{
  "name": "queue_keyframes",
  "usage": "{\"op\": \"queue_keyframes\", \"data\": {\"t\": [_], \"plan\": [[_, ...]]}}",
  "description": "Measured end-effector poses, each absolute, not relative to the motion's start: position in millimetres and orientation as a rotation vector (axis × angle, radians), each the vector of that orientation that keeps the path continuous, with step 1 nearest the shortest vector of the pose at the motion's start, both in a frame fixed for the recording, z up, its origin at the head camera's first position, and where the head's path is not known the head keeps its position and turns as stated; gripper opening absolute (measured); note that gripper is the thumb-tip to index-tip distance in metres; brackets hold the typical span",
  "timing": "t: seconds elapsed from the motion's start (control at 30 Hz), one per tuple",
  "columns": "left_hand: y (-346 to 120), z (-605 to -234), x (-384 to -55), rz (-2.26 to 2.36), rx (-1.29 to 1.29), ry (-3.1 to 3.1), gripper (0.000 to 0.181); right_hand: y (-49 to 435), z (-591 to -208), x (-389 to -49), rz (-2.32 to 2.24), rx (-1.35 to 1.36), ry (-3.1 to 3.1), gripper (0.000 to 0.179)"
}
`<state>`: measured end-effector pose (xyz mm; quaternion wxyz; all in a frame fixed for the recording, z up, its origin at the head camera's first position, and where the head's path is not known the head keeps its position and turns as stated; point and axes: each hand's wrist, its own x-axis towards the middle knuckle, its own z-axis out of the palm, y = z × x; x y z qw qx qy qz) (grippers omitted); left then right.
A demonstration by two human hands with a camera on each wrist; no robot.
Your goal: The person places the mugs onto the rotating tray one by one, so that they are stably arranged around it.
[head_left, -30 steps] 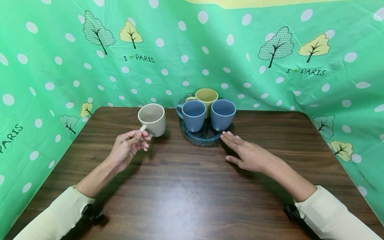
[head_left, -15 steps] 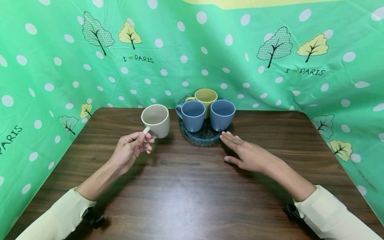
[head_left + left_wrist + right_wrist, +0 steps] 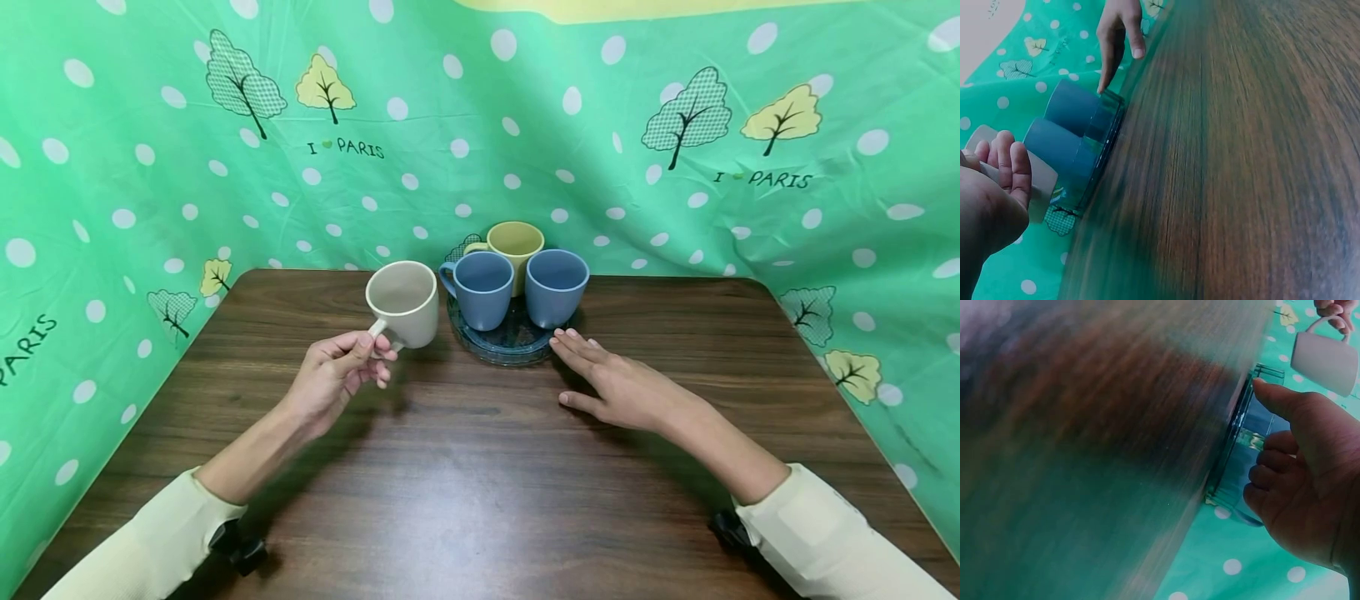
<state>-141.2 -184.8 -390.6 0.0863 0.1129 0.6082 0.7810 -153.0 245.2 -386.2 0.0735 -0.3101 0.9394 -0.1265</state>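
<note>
My left hand (image 3: 337,379) pinches the handle of an off-white mug (image 3: 408,308), which is upright and lifted off the table, just left of a round glass tray (image 3: 504,354). On the tray stand two blue mugs (image 3: 483,296) and a yellow mug (image 3: 516,240) behind them. The fingers of my right hand (image 3: 618,387) are stretched out, their tips at the tray's right front rim near the right blue mug (image 3: 557,292). In the left wrist view the off-white mug (image 3: 1041,187) is partly hidden by the fingers.
The dark wooden table (image 3: 465,483) reaches back to a green polka-dot cloth (image 3: 420,100) that hangs behind and along both sides. The tray stands near the table's back edge. A black strap device sits under each sleeve cuff.
My left hand has carried the off-white mug to the right, closer to the tray. The right hand and the mugs on the tray have stayed in place.
</note>
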Motion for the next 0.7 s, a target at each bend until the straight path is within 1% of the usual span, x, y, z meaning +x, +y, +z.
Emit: {"op": "queue_keyframes", "data": {"t": [0.4,0.7], "plan": [[-176.8,-388.5,-137.1,2.3,0.408,1.791,0.03,245.1,-385.5,-152.3,-0.385,-0.923,2.821,0.079],[-169.4,-384.7,-136.7,2.292,0.404,1.78,0.029,245.3,-385.8,-153.0,-0.385,-0.926,2.824,0.08]]}}
